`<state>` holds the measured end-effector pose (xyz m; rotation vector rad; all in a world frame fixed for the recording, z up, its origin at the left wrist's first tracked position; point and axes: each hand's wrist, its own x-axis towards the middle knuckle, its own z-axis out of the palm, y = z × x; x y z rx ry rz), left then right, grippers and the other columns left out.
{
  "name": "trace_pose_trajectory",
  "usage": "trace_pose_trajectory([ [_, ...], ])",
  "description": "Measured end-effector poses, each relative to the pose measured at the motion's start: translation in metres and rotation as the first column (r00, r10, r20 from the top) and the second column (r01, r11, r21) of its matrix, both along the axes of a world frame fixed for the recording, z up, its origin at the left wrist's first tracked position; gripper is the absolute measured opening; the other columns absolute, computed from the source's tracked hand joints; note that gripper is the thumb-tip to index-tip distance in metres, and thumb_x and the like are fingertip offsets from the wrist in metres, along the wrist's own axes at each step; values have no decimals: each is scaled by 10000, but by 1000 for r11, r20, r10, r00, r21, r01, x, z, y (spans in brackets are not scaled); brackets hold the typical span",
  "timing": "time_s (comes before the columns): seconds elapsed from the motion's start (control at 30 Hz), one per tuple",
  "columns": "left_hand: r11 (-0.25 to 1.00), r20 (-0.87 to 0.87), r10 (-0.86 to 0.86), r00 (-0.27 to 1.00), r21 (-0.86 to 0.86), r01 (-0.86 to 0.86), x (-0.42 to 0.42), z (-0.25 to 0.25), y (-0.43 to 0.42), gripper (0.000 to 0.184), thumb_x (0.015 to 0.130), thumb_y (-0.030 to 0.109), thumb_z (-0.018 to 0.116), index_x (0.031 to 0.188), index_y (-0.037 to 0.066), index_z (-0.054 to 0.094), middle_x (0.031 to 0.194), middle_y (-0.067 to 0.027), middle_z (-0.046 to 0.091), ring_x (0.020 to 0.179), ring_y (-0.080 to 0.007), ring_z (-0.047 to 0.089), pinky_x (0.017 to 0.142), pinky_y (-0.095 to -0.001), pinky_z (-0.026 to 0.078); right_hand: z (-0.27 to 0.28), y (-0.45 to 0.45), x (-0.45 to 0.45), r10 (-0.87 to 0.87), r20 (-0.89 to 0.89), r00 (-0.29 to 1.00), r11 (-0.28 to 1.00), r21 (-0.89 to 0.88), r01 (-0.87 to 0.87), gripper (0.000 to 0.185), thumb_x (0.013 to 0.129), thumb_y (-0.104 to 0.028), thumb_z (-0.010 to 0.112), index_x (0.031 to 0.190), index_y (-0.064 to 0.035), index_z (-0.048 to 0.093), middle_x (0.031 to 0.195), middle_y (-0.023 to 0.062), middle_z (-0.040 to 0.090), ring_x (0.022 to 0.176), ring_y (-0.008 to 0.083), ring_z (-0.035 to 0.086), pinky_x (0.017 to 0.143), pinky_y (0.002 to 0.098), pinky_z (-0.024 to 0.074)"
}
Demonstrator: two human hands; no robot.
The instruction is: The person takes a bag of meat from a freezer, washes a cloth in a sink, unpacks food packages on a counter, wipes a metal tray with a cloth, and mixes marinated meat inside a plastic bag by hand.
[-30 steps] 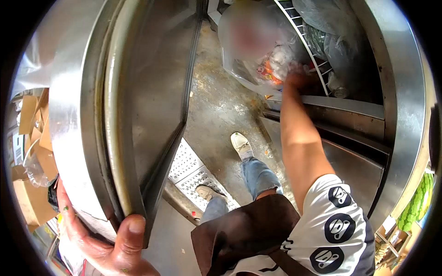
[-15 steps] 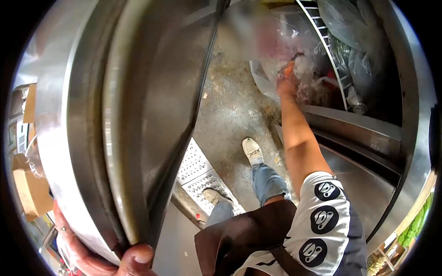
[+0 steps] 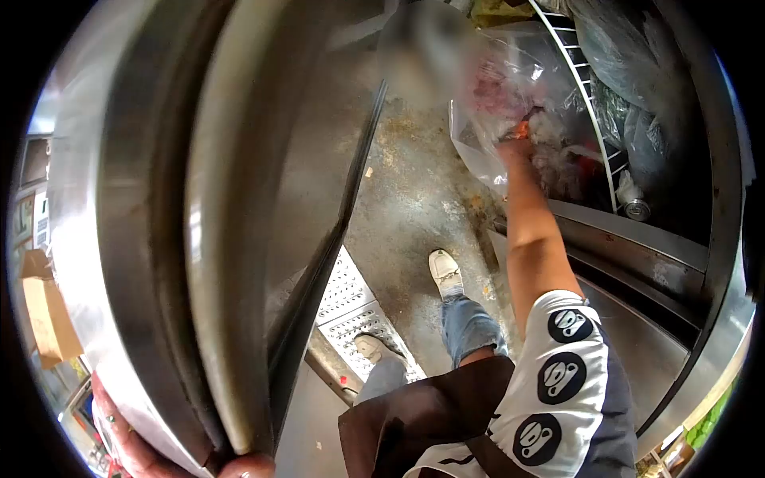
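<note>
My left hand (image 3: 131,434) grips the edge of a stainless-steel refrigerator door (image 3: 135,263), fingers on the outer face and thumb at the inner edge beside the gasket. The door stands open. My right arm stretches into the lit fridge, where my right hand (image 3: 516,148) is in or against a large clear plastic bag (image 3: 478,147) with pinkish-red and whitish contents. A small bright orange patch shows by the fingers, which are mostly hidden among the bag and contents. The bag lies beside a white wire rack (image 3: 588,99).
Behind the rack are more plastic bags (image 3: 625,60) and a can (image 3: 637,209). A perforated metal step (image 3: 343,287) lies by my feet on the stained concrete floor (image 3: 406,207). Cardboard boxes (image 3: 49,315) stand at the far left, outside the door.
The view has shifted a little, so the fridge interior sits further right and lower in the picture. My right hand's fingers are less visible among the bag's contents. My left hand stays on the door.
</note>
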<state>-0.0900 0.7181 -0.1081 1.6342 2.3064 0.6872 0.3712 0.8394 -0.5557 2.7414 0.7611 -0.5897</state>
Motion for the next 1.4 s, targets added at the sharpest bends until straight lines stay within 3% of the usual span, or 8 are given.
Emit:
trace_pose_trajectory([
  [0.07, 989, 291, -141, 946, 7, 146, -1, 3, 9, 819, 690, 503, 705, 1194, -96, 464, 1090, -248, 561, 980, -312, 557, 871, -361, 419, -22, -14, 23, 254, -74, 964, 919, -294, -265, 552, 798, -360, 613, 1200, -2, 486, 1194, 166, 494, 1106, 295, 497, 924, 394, 411],
  [0.17, 999, 505, 31, 863, 5, -39, 4, -8, 4, 1090, 501, 445, 811, 1318, -80, 316, 1195, -167, 472, 1081, -281, 479, 944, -359, 355, -15, -32, 19, 105, 322, 941, 948, 255, -192, 323, 861, -249, 495, 1078, -29, 587, 1087, 149, 585, 993, 280, 576, 833, 400, 451],
  [0.57, 959, 766, -125, 631, -71, 276, 44, 16, -12, 671, 694, 13, 708, 1254, -33, 341, 1036, -91, 552, 940, -150, 523, 840, -275, 424, 169, -64, -64, -6, -358, 934, 578, 761, 295, 244, 861, -173, 517, 1008, -10, 624, 979, 211, 630, 943, 306, 604, 787, 363, 460],
  [0.7, 953, 577, -172, 799, -107, 282, 73, 8, -10, 625, 724, 110, 716, 1243, -17, 391, 1046, -104, 558, 945, -166, 522, 847, -293, 416, 220, -103, -105, 178, -663, 727, 468, 707, 530, 225, 815, 23, 444, 982, -23, 588, 925, 58, 608, 842, 155, 556, 788, 323, 471],
  [0.83, 931, 633, -292, 717, 16, 365, 87, 4, -18, 642, 759, 198, 706, 1232, -82, 376, 1101, -166, 535, 985, -211, 517, 883, -309, 396, 294, -182, -159, 432, -894, -117, 21, -120, 993, 274, 878, -253, 351, 905, -61, 545, 886, 84, 582, 822, 244, 553, 780, 395, 458],
  [0.97, 915, 423, -336, 841, -67, 399, 100, 8, -27, 688, 797, 306, 667, 1221, -135, 352, 1161, -225, 512, 1034, -259, 517, 903, -344, 388, 487, -326, -176, 259, -824, 503, 604, 545, 582, 458, 664, 27, 650, 1114, -2, 564, 1033, 112, 612, 960, 172, 554, 817, 303, 464],
  [1.27, 666, 956, 278, 93, -261, 699, 234, 0, -17, 1097, 695, 816, 360, 1426, 57, 54, 1496, -127, 49, 1368, -315, 61, 1075, -456, 41, 746, -600, -93, 70, -950, 305, 170, 313, 934, 415, 696, 47, 568, 1108, -9, 571, 930, 99, 618, 793, 190, 618, 727, 289, 510],
  [1.4, 728, 937, 330, -120, -171, 664, 307, 7, -22, 1091, 677, 835, 345, 1406, 41, 173, 1472, -114, 164, 1344, -266, 171, 1073, -400, 146, 791, -659, -49, -247, -540, 805, 170, 794, 584, 455, 623, 112, 521, 1069, 27, 554, 908, 88, 620, 804, 206, 610, 716, 304, 493],
])
